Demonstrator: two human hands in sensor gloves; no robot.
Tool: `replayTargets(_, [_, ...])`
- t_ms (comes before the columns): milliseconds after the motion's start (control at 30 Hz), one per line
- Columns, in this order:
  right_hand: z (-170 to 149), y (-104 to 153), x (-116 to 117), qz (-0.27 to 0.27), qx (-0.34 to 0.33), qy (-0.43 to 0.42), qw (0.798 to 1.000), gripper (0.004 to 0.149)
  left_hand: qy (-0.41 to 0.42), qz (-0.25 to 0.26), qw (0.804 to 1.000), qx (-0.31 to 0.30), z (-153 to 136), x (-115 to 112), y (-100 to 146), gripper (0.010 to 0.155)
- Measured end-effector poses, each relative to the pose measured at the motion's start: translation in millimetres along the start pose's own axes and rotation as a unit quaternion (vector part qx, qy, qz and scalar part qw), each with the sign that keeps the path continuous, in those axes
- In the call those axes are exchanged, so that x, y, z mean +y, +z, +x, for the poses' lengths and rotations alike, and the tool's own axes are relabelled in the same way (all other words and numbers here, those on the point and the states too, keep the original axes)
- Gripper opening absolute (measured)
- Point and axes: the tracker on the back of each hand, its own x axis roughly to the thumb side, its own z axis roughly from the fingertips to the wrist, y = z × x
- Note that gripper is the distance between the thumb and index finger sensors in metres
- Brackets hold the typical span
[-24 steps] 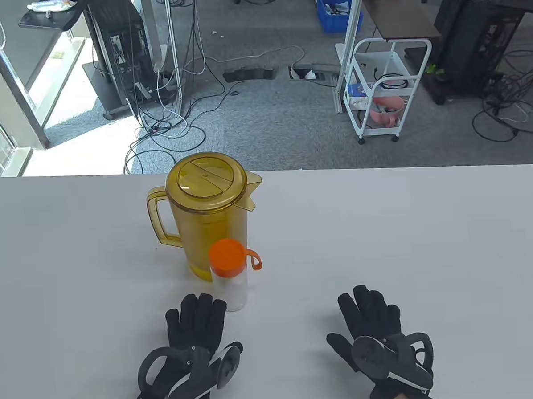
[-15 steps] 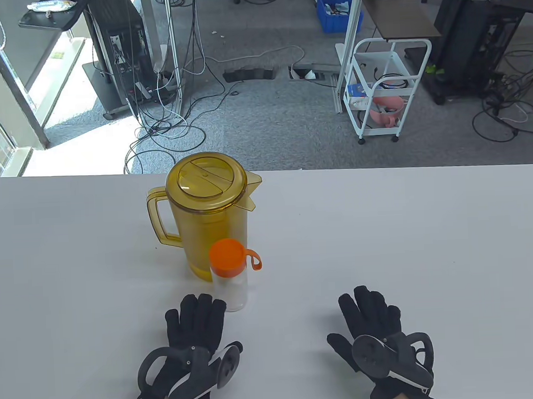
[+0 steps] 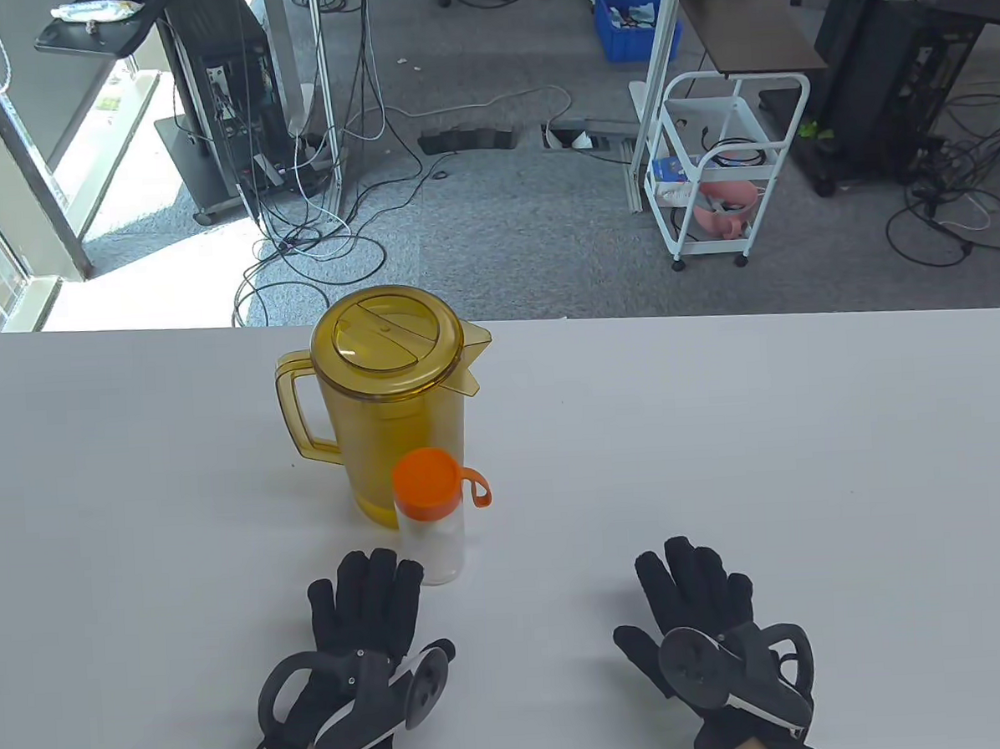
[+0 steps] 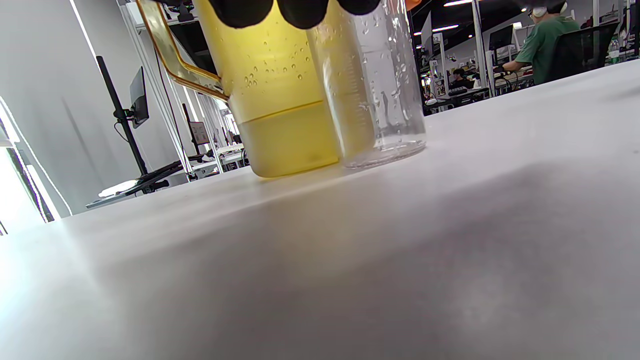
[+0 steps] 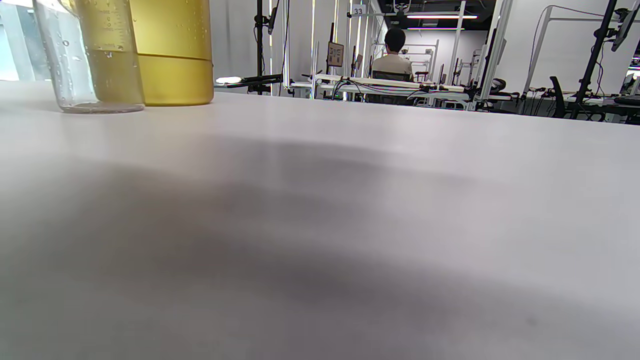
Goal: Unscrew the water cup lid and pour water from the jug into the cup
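Table view: amber jug (image 3: 393, 413) stands upright on the white table (image 3: 721, 430), lid on, handle toward the view's left, spout toward its right. Clear water cup (image 3: 431, 520) stands just in front of the jug on the near side, touching it or nearly so; which, I cannot tell. Orange lid (image 3: 426, 476) sits on the cup, its loop sticking out to the right.

Left hand (image 3: 359, 633) lies flat, palm down, near side of the jug, fingers straight and released, the fingertips just beside the cup's base. Right hand (image 3: 706, 623) lies flat too, fingers spread and relaxed, well apart from the jug, off to its right and nearer. Neither hand holds anything.

Left wrist view: water fills the jug's lower part; droplets cling inside the cup wall. Dark fingertips (image 4: 300, 10) hang at the top edge.
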Motion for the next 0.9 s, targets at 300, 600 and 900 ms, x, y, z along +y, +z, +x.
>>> replayTargets(300, [0, 0, 0, 0.005, 0.000, 0.003, 1.000, 0.081, 0.009, -0.003, 1.000, 0.003, 0, -1, 0, 0.093])
replayTargets(600, [-1, 1, -1, 0.011, 0.002, 0.000, 1.000, 0.082, 0.201, 0.020, 0.974, 0.107, -10, 8, -6, 0.107])
replayTargets(900, [-1, 1, -1, 0.019, -0.002, -0.006, 1.000, 0.082, 0.362, 0.024, 0.914, 0.183, -18, 4, -42, 0.119])
